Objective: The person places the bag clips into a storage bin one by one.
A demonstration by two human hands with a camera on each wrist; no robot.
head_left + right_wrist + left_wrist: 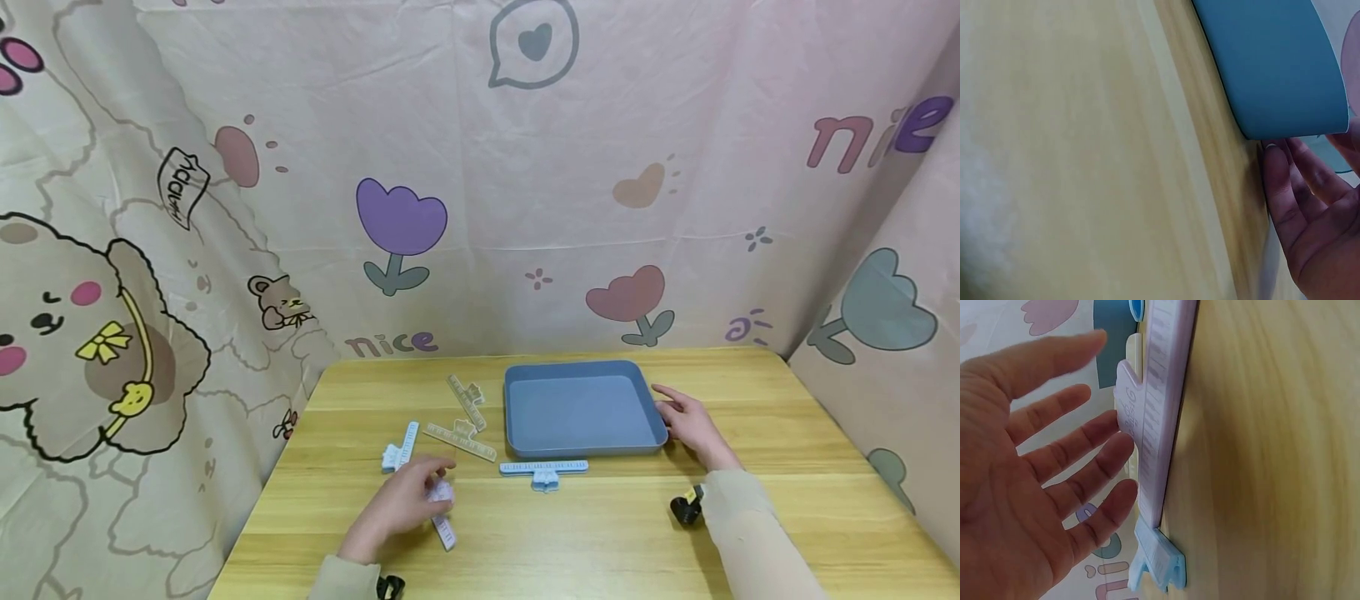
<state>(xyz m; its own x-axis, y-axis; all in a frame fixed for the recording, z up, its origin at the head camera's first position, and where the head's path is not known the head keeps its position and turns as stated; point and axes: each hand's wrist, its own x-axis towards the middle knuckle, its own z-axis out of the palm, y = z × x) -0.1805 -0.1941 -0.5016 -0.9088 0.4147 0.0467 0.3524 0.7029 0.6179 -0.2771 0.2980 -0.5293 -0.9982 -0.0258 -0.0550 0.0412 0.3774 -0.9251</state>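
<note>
Over a purple clip [444, 532] with a ruler-like bar, my left hand [405, 497] hovers with fingers spread. In the left wrist view its fingertips lie close to the handle of that purple clip [1159, 412]; whether they touch is unclear. My right hand [692, 425] is at the right side of a blue-grey tray [585, 452], fingers loosely bent. In the right wrist view the fingertips are against or just beside the wall of the tray [1279, 75]. No clip is visible inside the tray.
A light-blue clip [543, 468] lies in front of the tray, another blue clip [408, 443] beyond my left hand. Two clear beige clips, one farther back [467, 402] and one nearer [459, 440], lie left of the tray. A printed curtain [480, 292] stands behind the wooden table [570, 550].
</note>
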